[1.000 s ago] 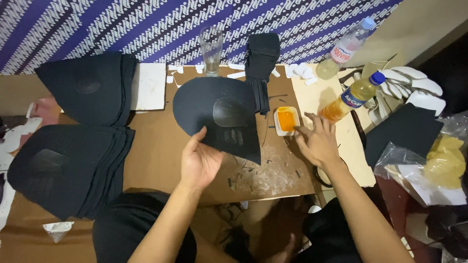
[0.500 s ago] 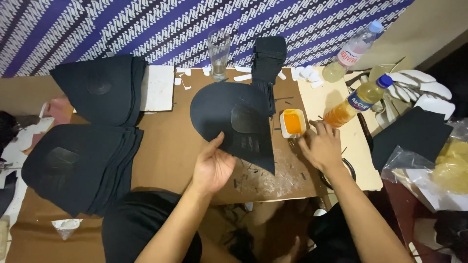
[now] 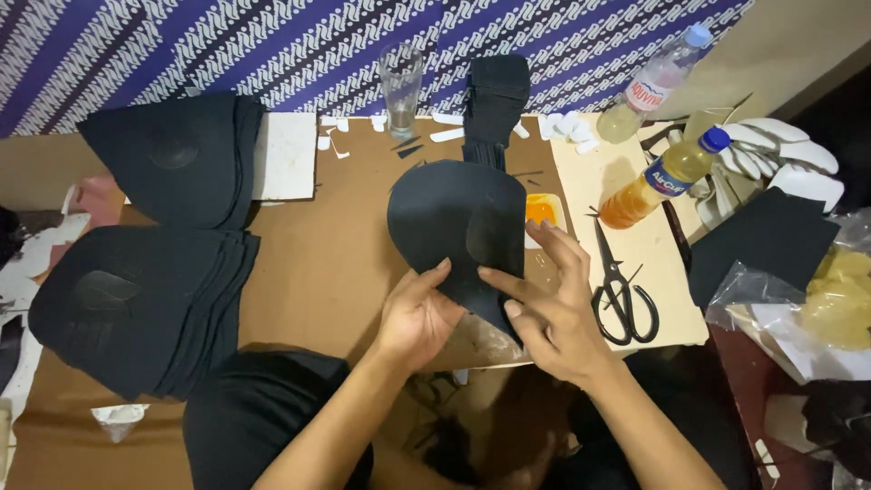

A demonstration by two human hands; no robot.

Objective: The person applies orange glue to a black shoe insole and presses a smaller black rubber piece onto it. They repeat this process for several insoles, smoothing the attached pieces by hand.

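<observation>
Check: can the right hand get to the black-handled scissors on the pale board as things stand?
Probably yes. The black-handled scissors lie flat just beside the right hand with nothing between them, but that hand's fingers rest on the curved black foam piece, so it must let go first.

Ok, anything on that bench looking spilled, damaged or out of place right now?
Nothing looks spilled or broken. White offcut scraps lie scattered along the back of the brown board, and the scissors lie open beside the right hand. Both hands hold the black curved piece; the left hand grips its lower edge.
</observation>
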